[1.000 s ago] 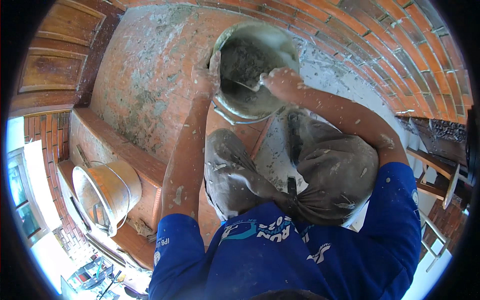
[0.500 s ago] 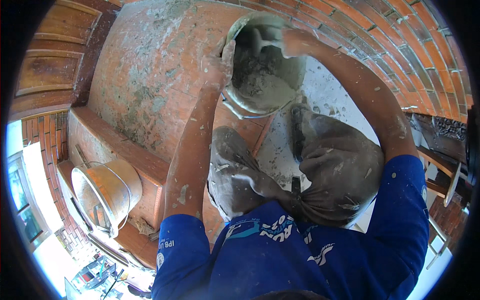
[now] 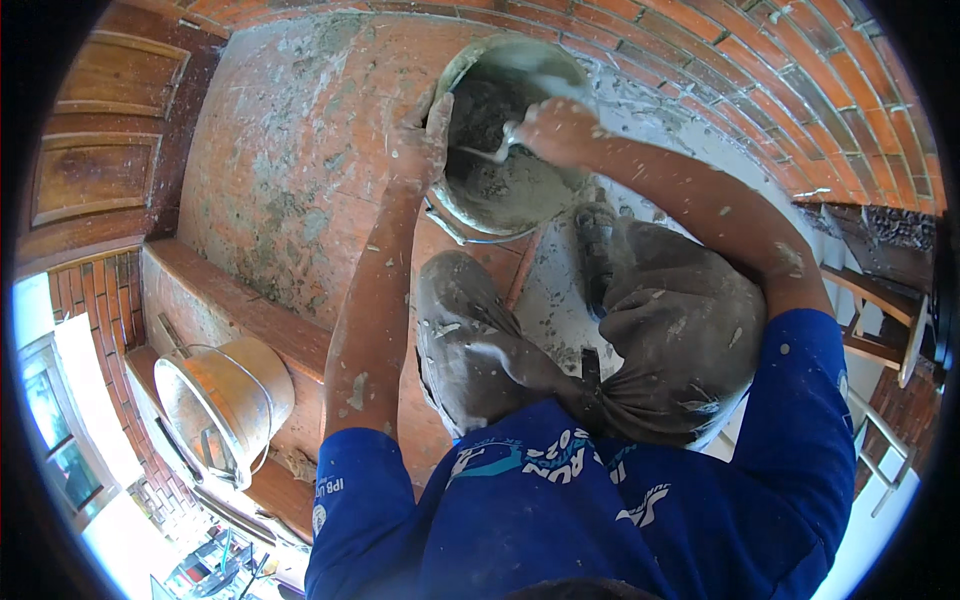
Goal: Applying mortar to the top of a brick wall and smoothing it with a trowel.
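A round, cement-crusted bucket [image 3: 462,205] stands at the top middle, with dark wet mortar [image 3: 482,110] and paler grey mix inside. My left hand [image 3: 420,145] is closed on the bucket's left rim, fingers pointing up along it. My right hand [image 3: 555,130] is closed round the handle of a small trowel [image 3: 490,153], blurred, which reaches into the mortar; its blade is partly hidden. Both forearms are spattered with grey flecks, and my bent knees in stained trousers [image 3: 670,340] are just below the bucket.
A second pale bucket [image 3: 262,390] with tools inside sits on the tiled step [image 3: 236,303] at left. The mortar-spattered tile floor [image 3: 280,130] lies between a wooden door [image 3: 105,130] and a brick wall [image 3: 770,90]. A wooden chair [image 3: 880,300] is at far right.
My right hand went up and rightward with the trowel, then came back down and left into the bucket. The bucket and my left hand shifted right, then back left.
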Demonstrator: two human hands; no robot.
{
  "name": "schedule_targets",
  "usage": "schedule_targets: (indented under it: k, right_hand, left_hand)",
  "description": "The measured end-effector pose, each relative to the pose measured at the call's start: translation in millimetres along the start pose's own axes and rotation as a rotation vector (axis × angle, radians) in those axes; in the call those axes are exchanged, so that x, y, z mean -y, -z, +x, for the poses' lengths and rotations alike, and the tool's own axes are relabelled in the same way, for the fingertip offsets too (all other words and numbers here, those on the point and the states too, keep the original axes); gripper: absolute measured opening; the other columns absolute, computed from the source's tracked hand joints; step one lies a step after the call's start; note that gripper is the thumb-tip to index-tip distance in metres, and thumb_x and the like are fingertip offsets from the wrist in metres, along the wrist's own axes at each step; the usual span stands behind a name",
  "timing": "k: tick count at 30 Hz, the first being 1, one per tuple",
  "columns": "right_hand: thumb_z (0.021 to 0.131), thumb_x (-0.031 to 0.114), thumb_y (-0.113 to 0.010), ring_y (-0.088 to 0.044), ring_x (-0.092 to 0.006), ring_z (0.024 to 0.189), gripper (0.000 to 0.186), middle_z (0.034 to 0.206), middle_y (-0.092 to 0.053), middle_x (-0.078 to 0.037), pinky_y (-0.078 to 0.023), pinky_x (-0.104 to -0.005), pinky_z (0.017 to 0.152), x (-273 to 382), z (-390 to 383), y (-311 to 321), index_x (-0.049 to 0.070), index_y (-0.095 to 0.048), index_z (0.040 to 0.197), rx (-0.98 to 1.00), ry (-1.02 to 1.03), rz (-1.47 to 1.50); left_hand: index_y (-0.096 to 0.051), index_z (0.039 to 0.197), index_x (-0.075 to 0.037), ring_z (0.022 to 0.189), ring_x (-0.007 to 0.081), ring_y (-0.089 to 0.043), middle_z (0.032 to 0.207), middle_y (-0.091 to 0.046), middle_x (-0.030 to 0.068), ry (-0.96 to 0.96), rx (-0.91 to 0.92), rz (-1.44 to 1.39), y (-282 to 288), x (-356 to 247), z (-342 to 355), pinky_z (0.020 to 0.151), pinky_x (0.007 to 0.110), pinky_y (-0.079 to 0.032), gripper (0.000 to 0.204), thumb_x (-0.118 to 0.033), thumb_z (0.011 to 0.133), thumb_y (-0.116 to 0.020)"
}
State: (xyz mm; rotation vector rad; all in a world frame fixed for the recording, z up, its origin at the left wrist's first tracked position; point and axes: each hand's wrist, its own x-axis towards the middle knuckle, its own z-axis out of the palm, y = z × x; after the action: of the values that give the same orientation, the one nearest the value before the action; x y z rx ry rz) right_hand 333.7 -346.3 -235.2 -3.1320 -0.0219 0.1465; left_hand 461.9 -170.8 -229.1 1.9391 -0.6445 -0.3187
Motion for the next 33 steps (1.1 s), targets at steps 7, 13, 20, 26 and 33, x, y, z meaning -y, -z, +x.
schedule_targets:
  k: [7,13,20,26,33]
  right_hand:
    - [0.076,0.006,-0.061,-0.062,-0.0309,0.101,0.038,0.104,-0.065,-0.015,-0.051,-0.0428,0.084,-11.7,1.5,-5.7,0.01,-0.062,0.113,0.291,0.162,0.047]
    - [0.069,0.004,-0.065,-0.061,-0.0335,0.1,0.053,0.105,-0.065,-0.014,-0.05,-0.0452,0.085,-7.1,-8.5,-4.3,0.012,-0.06,0.122,0.359,0.061,0.227]
    - [0.072,0.009,-0.064,-0.063,-0.0346,0.096,0.05,0.105,-0.065,-0.017,-0.05,-0.0424,0.081,-61.0,-73.6,-11.5,0.008,-0.058,0.122,0.119,0.081,0.482]
    - [0.071,0.02,-0.078,-0.062,-0.0225,0.101,0.053,0.11,-0.065,-0.014,-0.048,-0.0371,0.092,-89.3,-163.7,63.1,0.004,-0.06,0.117,-0.02,-0.005,0.676]
    - [0.073,0.033,-0.078,-0.063,-0.03,0.09,0.053,0.097,-0.066,-0.015,-0.05,-0.0408,0.081,-28.9,-214.4,147.6,0.009,-0.06,0.117,-0.301,-0.293,0.53]
  left_hand:
    - [-0.061,0.119,0.003,0.099,0.0243,-0.064,0.108,-0.067,0.0202,-0.208,-0.136,0.062,-3.5,37.1,-7.6,0.096,0.032,-0.043,0.043,-0.031,0.093,-0.059]
    - [-0.06,0.12,0.004,0.1,0.0214,-0.063,0.109,-0.067,0.0192,-0.016,-0.191,-0.044,12.3,33.9,-10.1,0.089,0.031,-0.047,0.045,-0.031,0.093,-0.06]
    - [-0.06,0.121,0.003,0.1,0.0164,-0.059,0.108,-0.067,0.0133,0.069,-0.195,-0.037,-3.2,22.4,7.7,0.088,0.03,-0.046,0.044,-0.033,0.096,-0.054]
    - [-0.055,0.126,0.001,0.095,0.0235,-0.064,0.106,-0.067,0.0146,0.326,-0.026,0.658,28.7,10.1,-14.6,0.082,0.036,-0.049,0.052,-0.041,0.096,-0.046]
    - [-0.055,0.126,0.001,0.095,0.0222,-0.063,0.105,-0.067,0.0138,-0.049,-0.159,0.408,56.2,86.4,-46.5,0.082,0.035,-0.049,0.052,-0.041,0.097,-0.045]
